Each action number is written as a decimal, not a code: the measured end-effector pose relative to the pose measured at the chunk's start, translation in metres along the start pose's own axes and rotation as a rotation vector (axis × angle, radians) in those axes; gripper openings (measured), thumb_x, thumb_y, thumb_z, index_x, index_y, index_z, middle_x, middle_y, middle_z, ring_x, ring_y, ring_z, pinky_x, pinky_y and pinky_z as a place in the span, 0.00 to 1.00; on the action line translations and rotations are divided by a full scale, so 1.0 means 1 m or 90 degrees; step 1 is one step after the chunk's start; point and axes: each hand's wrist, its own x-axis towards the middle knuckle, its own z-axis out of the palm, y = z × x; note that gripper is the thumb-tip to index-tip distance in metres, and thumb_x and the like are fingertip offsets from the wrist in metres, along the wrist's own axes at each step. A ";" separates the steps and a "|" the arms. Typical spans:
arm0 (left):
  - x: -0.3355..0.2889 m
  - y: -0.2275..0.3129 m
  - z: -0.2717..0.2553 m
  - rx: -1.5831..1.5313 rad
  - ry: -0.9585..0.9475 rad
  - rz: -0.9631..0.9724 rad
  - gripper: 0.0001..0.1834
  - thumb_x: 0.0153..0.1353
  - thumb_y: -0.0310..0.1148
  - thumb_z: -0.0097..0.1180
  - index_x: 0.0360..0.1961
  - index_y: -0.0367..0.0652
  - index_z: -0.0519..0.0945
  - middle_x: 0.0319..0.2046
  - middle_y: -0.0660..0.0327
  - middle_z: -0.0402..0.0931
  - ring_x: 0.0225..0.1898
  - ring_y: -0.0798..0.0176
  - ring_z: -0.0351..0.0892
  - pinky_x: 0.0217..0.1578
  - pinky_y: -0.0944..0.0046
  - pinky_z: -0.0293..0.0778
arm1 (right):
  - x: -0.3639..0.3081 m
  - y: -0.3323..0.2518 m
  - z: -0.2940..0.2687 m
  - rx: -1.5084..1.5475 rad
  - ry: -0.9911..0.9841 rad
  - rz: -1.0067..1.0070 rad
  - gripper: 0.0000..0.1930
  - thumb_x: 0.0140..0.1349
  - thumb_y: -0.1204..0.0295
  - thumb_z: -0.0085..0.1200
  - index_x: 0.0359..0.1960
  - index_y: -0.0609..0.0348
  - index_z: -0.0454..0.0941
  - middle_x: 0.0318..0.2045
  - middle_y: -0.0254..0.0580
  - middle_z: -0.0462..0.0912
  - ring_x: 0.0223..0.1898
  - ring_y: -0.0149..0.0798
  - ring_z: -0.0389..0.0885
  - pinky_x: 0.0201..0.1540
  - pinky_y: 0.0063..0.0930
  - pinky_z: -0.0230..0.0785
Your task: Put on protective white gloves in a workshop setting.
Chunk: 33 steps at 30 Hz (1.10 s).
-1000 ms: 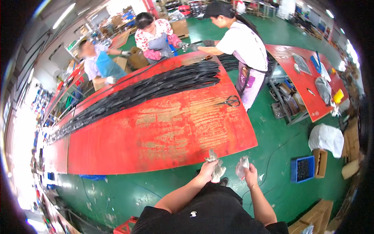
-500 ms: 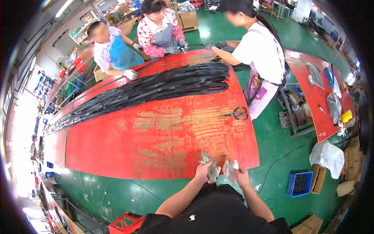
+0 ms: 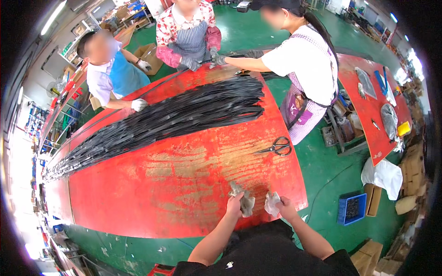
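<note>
My left hand (image 3: 234, 205) is closed on a limp, soiled grey-white glove (image 3: 247, 205), which hangs over the table's near edge. A second, whiter glove (image 3: 272, 204) is pinched in my right hand (image 3: 287, 209), a short gap away from the first. Both hands are bare. A pair of scissors (image 3: 279, 146) with dark handles lies on the red table (image 3: 115, 198) beyond my right hand. Farther off, a long bundle of black flat strips (image 3: 175, 110) stretches across the tabletop.
Three people in aprons stand along the far side; gloved hands (image 3: 214, 59) hold a black strip there. At right are another red table (image 3: 368, 112) with bags and tools, a white sack (image 3: 383, 177), and a blue crate (image 3: 352, 209) on the green floor (image 3: 322, 161).
My view has tilted and come closer to the table, so the tabletop fills more of it. Both hands still grip the gloves, now over the table's near edge. The far-side workers' hands have shifted slightly.
</note>
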 end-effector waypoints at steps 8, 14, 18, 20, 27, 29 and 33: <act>0.016 0.005 0.006 0.030 0.047 -0.014 0.12 0.71 0.34 0.55 0.50 0.39 0.76 0.41 0.54 0.81 0.40 0.49 0.85 0.37 0.41 0.84 | 0.023 -0.011 0.007 -0.148 0.003 0.016 0.15 0.59 0.70 0.55 0.45 0.67 0.81 0.33 0.45 0.83 0.38 0.36 0.82 0.43 0.33 0.73; 0.034 0.011 0.004 0.003 0.035 -0.008 0.11 0.71 0.34 0.54 0.50 0.40 0.77 0.40 0.55 0.82 0.39 0.49 0.86 0.36 0.43 0.85 | 0.034 -0.016 0.007 -0.169 -0.020 0.017 0.15 0.59 0.69 0.56 0.45 0.67 0.81 0.33 0.47 0.83 0.39 0.37 0.82 0.42 0.33 0.73; 0.042 0.013 -0.003 0.000 0.042 -0.013 0.11 0.71 0.34 0.54 0.49 0.41 0.78 0.39 0.57 0.82 0.40 0.50 0.86 0.37 0.43 0.85 | 0.039 -0.025 0.008 -0.164 -0.029 0.016 0.15 0.59 0.70 0.56 0.44 0.67 0.81 0.32 0.46 0.83 0.38 0.37 0.82 0.42 0.33 0.73; 0.042 0.015 -0.007 -0.009 0.053 -0.024 0.11 0.71 0.34 0.54 0.50 0.41 0.77 0.40 0.56 0.82 0.40 0.50 0.86 0.37 0.43 0.85 | 0.041 -0.030 0.011 -0.138 -0.046 0.025 0.15 0.58 0.69 0.57 0.43 0.67 0.81 0.32 0.47 0.83 0.37 0.39 0.83 0.41 0.34 0.73; 0.044 0.017 -0.019 -0.032 0.051 -0.033 0.10 0.69 0.32 0.57 0.48 0.41 0.77 0.39 0.55 0.83 0.38 0.49 0.86 0.33 0.42 0.85 | 0.040 -0.047 0.024 -0.092 -0.055 -0.004 0.15 0.58 0.69 0.56 0.44 0.65 0.80 0.29 0.46 0.82 0.34 0.38 0.82 0.40 0.35 0.72; 0.044 0.019 -0.022 -0.019 0.051 -0.050 0.10 0.69 0.33 0.58 0.48 0.41 0.76 0.38 0.55 0.82 0.36 0.49 0.85 0.31 0.42 0.84 | 0.041 -0.049 0.025 -0.127 -0.066 0.004 0.15 0.58 0.69 0.55 0.45 0.65 0.80 0.29 0.46 0.82 0.34 0.39 0.82 0.39 0.35 0.72; 0.048 0.020 -0.018 -0.015 0.063 -0.049 0.11 0.68 0.34 0.58 0.47 0.43 0.76 0.37 0.56 0.82 0.33 0.49 0.85 0.28 0.40 0.83 | 0.047 -0.038 0.026 -0.119 -0.066 0.006 0.17 0.58 0.68 0.55 0.46 0.65 0.80 0.29 0.46 0.82 0.33 0.40 0.82 0.39 0.35 0.72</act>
